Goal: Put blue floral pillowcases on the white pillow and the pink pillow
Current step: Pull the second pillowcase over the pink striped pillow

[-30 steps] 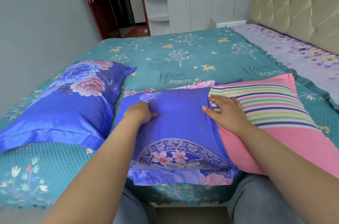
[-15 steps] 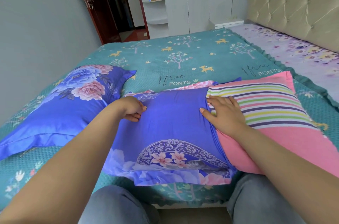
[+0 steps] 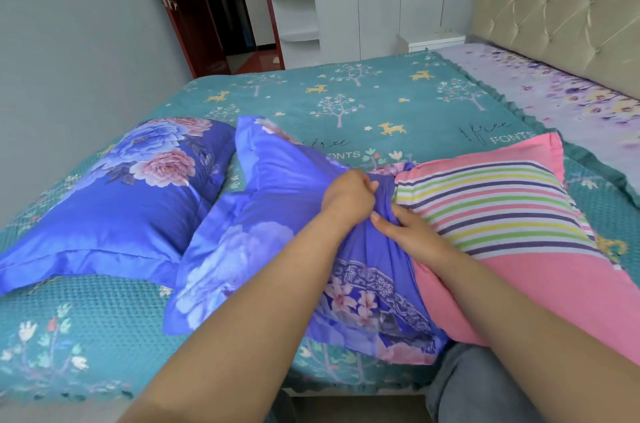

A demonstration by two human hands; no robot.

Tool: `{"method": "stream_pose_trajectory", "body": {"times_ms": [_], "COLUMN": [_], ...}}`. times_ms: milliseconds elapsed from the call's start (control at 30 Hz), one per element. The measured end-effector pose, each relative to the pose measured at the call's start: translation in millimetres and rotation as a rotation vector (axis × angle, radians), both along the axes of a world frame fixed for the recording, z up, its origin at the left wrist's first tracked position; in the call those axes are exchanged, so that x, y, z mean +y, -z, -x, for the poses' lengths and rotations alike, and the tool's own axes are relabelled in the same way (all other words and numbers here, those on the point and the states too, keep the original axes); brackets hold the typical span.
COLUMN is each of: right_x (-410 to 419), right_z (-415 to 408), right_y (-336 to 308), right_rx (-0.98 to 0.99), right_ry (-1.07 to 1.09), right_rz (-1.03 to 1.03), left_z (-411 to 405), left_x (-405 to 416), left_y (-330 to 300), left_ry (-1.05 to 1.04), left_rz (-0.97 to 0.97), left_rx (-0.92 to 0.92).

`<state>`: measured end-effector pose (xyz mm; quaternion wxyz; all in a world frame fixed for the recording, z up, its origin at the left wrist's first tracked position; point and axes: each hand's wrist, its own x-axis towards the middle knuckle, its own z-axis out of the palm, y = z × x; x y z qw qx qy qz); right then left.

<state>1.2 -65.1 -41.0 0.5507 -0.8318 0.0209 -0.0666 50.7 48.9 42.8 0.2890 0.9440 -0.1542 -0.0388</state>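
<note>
Currently, the task stands at roughly the halfway mark or a little beyond. At the left of the frame, one cased pillow (image 3: 114, 204) lies flat on the bed (image 3: 346, 100), fully enclosed in a blue floral pillowcase with large pink and blue blooms; judged from the task, this is the white pillow, though no white fabric is visible to confirm it.

The pink pillow (image 3: 512, 232), with its multicoloured striped band, lies at the right of the frame, and only its left end sits inside the second blue floral pillowcase (image 3: 277, 232). The loose, unfilled part of that pillowcase trails toward the centre left, touching the cased pillow. Most of the pink pillow is exposed.

Hand states:
- The left hand (image 3: 349, 197), at frame centre, is curled closed, gripping a bunched fold of the pillowcase at its opening.
- The right hand (image 3: 408, 235), just beside and below it, pinches the pillowcase edge where it meets the striped band; its fingertips are partly hidden under the fabric.

Remaining work, as a judgement: draw the pillowcase rightward over the full length of the pink pillow, seat the corners, and close the opening.

Legible writing: the teal bed cover carries a repeated printed motif. The right instance reads "free" in script above "FONTS"; the centre instance is partly covered, showing "ONTS". No brand label can be read elsewhere.
</note>
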Motion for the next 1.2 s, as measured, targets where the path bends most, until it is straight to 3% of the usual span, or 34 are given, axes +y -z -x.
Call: {"method": "stream_pose_trajectory", "body": {"times_ms": [100, 267, 367, 433, 533, 600, 667, 767, 900, 967, 1067, 1200], "right_x": [1, 11, 11, 9, 20, 36, 64, 115, 167, 184, 199, 209], "right_z": [-2, -8, -10, -10, -9, -7, -2, 3, 1, -7, -14, -18], "right_y": [-3, -6, -6, -11, -24, -32, -40, -35, -26, -31, -36, -32], "right_rx": [-0.036, -0.134, -0.12, -0.12, -0.146, -0.265, -0.43, -0.506, -0.486, -0.433, -0.319, -0.322], "right_ry": [0.076, 0.327, 0.412, 0.47, 0.558, 0.586, 0.461, -0.012, -0.339, -0.461, -0.563, -0.628], "right_rz": [-0.034, -0.004, -0.012, 0.04, 0.278, 0.491, 0.674, 0.77, 0.87, 0.963, 1.109, 1.317], "left_z": [-10, -12, -20, -25, -20, -16, -17, -11, -7, -4, -3, -4], "left_x": [29, 104, 163, 202, 255, 278, 292, 285, 277, 281, 289, 295], "left_y": [13, 38, 50, 56, 81, 104, 122, 117, 106, 106, 116, 123], "left_ry": [-0.103, -0.212, -0.427, -0.561, -0.568, -0.613, -0.577, -0.482, -0.493, -0.522, -0.525, -0.468], "left_rz": [-0.111, 0.037, -0.034, 0.024, 0.371, 0.427, 0.447, 0.409, 0.142, 0.121, 0.328, 0.613], "left_rx": [-0.101, -0.234, -0.277, -0.072, 0.439, 0.595, 0.628, 0.557, 0.153, 0.069, 0.126, 0.281]}}
